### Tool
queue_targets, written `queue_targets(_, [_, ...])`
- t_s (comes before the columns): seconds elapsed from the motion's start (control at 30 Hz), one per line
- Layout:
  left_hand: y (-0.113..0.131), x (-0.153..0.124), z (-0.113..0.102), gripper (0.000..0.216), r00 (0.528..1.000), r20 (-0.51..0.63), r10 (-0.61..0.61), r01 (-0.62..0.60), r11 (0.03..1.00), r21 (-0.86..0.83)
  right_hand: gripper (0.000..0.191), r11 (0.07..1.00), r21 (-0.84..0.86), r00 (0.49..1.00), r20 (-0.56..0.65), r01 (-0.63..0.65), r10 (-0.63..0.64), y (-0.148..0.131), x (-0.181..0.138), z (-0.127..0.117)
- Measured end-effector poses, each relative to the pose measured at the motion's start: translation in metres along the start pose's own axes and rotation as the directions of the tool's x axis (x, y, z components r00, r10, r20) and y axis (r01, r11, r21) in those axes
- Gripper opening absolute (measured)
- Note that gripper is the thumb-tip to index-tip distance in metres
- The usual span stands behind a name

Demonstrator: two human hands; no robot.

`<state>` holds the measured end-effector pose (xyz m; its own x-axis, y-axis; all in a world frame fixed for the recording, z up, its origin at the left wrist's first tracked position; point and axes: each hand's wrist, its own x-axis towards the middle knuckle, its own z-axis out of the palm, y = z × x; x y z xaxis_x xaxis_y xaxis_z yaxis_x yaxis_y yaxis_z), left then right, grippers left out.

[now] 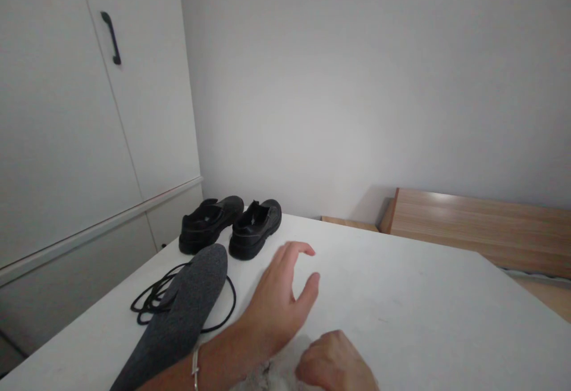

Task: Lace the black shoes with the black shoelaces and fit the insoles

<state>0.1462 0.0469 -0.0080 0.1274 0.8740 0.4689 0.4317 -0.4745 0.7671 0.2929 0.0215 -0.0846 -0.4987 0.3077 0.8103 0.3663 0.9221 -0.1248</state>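
Observation:
My left hand point(282, 297) hovers over or rests on the white table point(410, 302), its thumb and curved fingers apart with nothing between them. Lower down, near the bottom edge, my right hand point(336, 362) is closed; what it may hold is hidden. Between my wrists shows a strip of something whitish-grey and fuzzy point(266, 378), mostly out of frame. Left of my left forearm lies a long dark grey felt-like piece point(187, 302) with a rounded end. A loosely coiled black cord point(154, 299) lies around it.
A black left-side shoe point(209, 224) and a matching black shoe point(255, 230) stand at the table's far left. White cabinet doors point(147, 93) with a dark handle point(111, 38) rise on the left. Wood-grain furniture point(473, 224) stands beyond the table at the right, against a grey wall.

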Motion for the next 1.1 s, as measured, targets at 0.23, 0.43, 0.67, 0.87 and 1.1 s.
queue_targets(0.23, [-0.026, 0.059, -0.070, 0.051, 0.988, 0.127, -0.090, -0.077, 0.427, 0.901, 0.023, 0.845, 0.099, 0.825, -0.183, -0.525, 0.534, 0.018, 0.002, -0.072])
queue_targets(0.43, [-0.063, 0.094, -0.097, 0.027, 0.940, 0.249, -0.232, -0.128, 0.437, 0.890, 0.011, 0.707, 0.201, 0.684, -0.179, -0.678, 0.707, 0.033, 0.005, -0.071])
queue_targets(0.67, [-0.043, 0.094, -0.086, 0.012, 0.956, 0.283, -0.083, -0.199, 0.525, 0.828, 0.013, 0.715, 0.218, 0.701, -0.152, -0.664, 0.697, 0.037, 0.004, -0.069])
queue_targets(0.87, [0.024, 0.017, -0.039, 0.019, 0.923, 0.353, 0.152, -0.375, 0.559, 0.739, 0.013, 0.732, 0.251, 0.721, -0.152, -0.634, 0.676, 0.038, 0.005, -0.066])
queue_targets(1.1, [0.016, -0.072, 0.034, 0.023, 0.759, 0.275, 0.590, -0.644, 0.619, 0.450, 0.048, 0.817, 0.279, 0.859, 0.069, -0.505, 0.508, 0.017, 0.010, -0.072])
